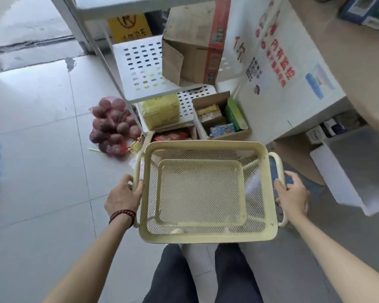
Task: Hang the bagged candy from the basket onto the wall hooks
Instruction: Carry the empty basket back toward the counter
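Both hands on the basket (206,145), 1 per side handle. Your left hand (123,196) had its fingers curled round the left handle (137,169). Your right hand (292,194) gripped the right one.

Between your fingers the mesh floor lay bare. No candy showed, and the hooks were out of view, so the hanging looked finished.

Best handling was to keep both grips level and lower the basket short of the box (222,115) beyond your fingertips.

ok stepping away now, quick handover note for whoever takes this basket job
Hands: left hand grips the left handle of the basket; right hand grips the right handle.
Basket held over the floor, empty: no bagged candy in view.
Wall hooks not in view, so the hanging cannot be confirmed.
Left: check the hooks, then probably put the basket away.
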Tool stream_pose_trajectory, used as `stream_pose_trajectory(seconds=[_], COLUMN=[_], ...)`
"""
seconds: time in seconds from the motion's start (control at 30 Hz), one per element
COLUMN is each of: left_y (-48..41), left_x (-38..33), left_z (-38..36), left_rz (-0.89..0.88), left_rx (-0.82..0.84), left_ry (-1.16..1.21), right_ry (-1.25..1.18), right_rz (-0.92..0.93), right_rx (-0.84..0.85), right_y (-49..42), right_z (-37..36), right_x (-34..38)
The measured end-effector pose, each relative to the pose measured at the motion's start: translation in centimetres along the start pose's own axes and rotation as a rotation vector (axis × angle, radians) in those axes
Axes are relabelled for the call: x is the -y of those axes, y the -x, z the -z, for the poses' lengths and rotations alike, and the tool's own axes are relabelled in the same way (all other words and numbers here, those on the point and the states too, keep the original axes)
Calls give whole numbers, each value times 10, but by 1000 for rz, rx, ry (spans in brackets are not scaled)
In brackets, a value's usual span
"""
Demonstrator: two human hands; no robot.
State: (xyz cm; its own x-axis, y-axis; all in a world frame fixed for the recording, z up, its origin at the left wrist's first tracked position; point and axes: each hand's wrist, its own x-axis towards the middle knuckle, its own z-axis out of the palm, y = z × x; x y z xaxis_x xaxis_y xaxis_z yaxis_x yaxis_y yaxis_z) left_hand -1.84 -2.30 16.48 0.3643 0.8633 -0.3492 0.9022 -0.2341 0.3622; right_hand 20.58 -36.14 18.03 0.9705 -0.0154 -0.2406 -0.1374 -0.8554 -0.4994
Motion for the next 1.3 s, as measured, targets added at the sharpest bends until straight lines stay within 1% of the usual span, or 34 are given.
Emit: stream_pose_trajectory(seconds=[0.17,0.33,0.5,0.63,0.73,0.8,0.93,1.07,1.17,1.3], left_y=[2,3,-7,-11,-14,-17,-17,-22,-30,-34], left_x=[7,6,13,17,18,15,9,3,-3,-17], left_z=[-54,-94,-135,-173,-198,-204,-224,-243,-247,-245], left_rz=[174,260,291,300,301,299,300,274,239,223], left_rx=[-73,-181,-146,-105,-99,-94,-88,-94,-117,-95], left_ry=[-3,-11,2,-3,-3,-3,-8,59,84,82], right_ry=[35,108,146,161,159,145,128,3,24,108], right_rz=[84,138,160,169,187,196,170,164,166,178], right_rx=[74,131,155,207,200,181,208,246,231,224], right_y=[-50,-89,-121,-145,-162,-171,-186,-206,-219,-226], right_z=[-36,-66,-102,-131,-145,-148,-155,-167,-172,-174], right_x=[-2,-16,-41,-65,-76,-72,-73,-77,-80,-81])
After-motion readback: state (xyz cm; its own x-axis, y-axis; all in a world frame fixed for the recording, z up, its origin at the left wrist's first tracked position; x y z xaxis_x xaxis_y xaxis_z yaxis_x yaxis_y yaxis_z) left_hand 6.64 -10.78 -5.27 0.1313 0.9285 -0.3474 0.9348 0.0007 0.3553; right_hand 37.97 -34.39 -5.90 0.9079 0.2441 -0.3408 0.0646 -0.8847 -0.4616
